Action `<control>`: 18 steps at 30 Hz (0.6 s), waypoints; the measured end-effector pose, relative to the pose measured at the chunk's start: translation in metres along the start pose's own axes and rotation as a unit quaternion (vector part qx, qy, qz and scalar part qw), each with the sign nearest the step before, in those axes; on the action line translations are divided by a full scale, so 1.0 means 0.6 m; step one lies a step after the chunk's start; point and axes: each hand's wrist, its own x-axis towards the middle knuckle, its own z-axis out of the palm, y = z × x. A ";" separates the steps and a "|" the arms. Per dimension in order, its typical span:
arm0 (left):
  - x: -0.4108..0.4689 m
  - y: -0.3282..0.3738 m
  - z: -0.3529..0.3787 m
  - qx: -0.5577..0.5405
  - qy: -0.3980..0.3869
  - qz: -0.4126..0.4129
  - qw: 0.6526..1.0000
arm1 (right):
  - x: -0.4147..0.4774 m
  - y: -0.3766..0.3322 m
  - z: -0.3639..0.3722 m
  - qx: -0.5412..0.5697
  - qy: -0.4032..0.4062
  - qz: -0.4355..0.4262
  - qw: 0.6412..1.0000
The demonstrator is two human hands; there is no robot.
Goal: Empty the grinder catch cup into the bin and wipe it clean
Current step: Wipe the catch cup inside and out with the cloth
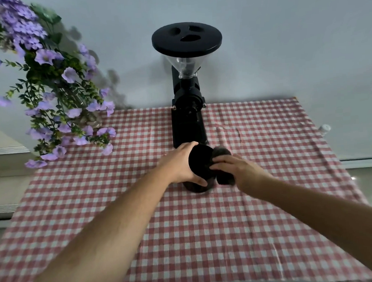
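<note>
Before the grinder (188,101), her left hand (178,165) gripped the cup (200,161); her right hand (237,168) clutched a cloth (221,152) against it.

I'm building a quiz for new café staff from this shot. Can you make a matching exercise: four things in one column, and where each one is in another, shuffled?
Things:
1. catch cup
2. dark cloth
3. grinder
4. purple flowers

Places:
A. far left of the checked tablecloth
B. held in the right hand
C. upright at the back, by the wall
D. gripped by the left hand

Pairs: 1-D, 2-B, 3-C, 4-A
</note>
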 end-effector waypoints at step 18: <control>-0.005 0.011 -0.005 -0.048 -0.033 0.003 0.998 | 0.014 0.030 0.033 0.448 0.197 0.191 0.851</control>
